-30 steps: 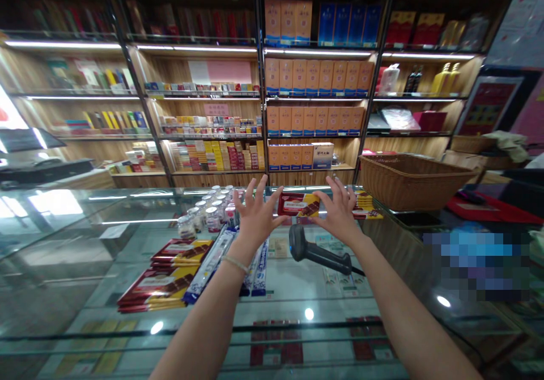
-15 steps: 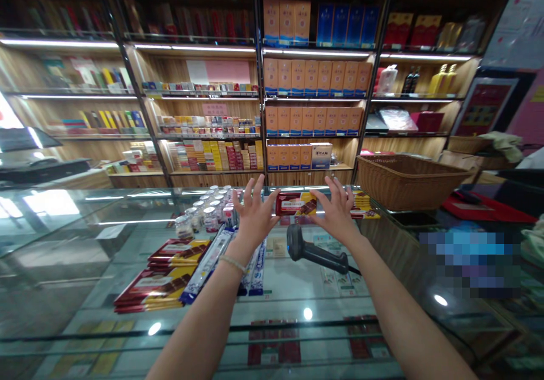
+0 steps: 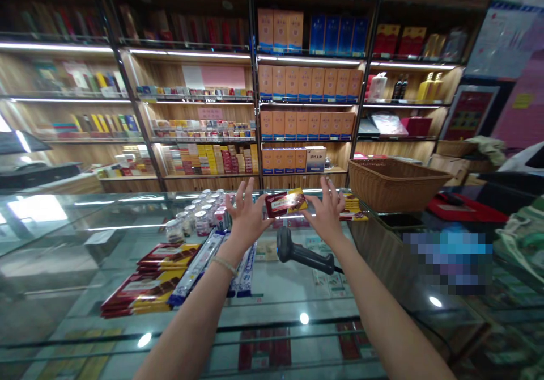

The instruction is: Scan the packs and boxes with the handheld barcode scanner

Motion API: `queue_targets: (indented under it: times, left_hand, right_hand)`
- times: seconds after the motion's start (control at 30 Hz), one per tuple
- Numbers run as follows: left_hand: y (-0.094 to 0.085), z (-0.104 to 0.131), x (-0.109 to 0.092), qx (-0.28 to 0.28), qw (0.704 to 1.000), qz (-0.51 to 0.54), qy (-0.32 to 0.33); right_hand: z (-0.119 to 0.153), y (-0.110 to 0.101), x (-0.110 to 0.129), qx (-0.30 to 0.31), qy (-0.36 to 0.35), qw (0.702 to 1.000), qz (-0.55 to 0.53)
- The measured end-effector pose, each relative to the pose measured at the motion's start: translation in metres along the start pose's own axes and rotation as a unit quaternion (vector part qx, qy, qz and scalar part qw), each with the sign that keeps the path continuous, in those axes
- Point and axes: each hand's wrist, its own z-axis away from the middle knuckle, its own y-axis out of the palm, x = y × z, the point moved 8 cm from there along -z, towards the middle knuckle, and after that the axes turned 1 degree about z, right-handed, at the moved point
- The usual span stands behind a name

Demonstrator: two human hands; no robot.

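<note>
Between my two hands a red and yellow chocolate bar [image 3: 285,203] is held up by its ends above the glass counter. My left hand [image 3: 247,215] pinches its left end between thumb and finger, the other fingers raised. On the right end, my right hand [image 3: 325,212] grips in the same way. Below the bar a black barcode scanner [image 3: 304,252] lies on the glass. To the left are stacked chocolate bars [image 3: 144,283] in like wrappers, with long blue and white packets [image 3: 199,266] beside them, partly hidden by my left forearm.
Several small jars [image 3: 199,215] stand behind my left hand. More yellow packets [image 3: 353,207] lie beyond my right hand. A wicker basket [image 3: 395,184] sits at the back right, near a red tray [image 3: 467,209]. Stocked shelves [image 3: 306,108] line the wall.
The chocolate bar has tilted, its right end now higher than its left. Both hands keep their hold on it. The whole view has shifted slightly.
</note>
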Motion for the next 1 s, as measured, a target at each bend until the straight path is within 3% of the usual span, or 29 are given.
queue_targets:
  times: [0.27,0.5,0.77,1.0]
  left_hand:
    - [-0.014,-0.021,-0.01,0.001,1.0,-0.011,-0.004]
    - [-0.022,-0.041,-0.041,0.024,1.0,0.003,0.014]
    - [0.003,-0.053,-0.097,0.074,0.995,0.019,0.058]
    - [0.04,-0.058,-0.149,0.081,0.992,0.06,0.08]
  right_hand:
    - [-0.014,0.001,-0.014,-0.004,0.016,0.999,-0.038]
    - [-0.025,-0.023,-0.031,-0.01,-0.014,1.0,0.015]
    - [-0.007,-0.048,-0.083,-0.001,0.003,0.999,0.047]
    - [0.013,-0.063,-0.143,0.017,0.025,0.996,0.087]
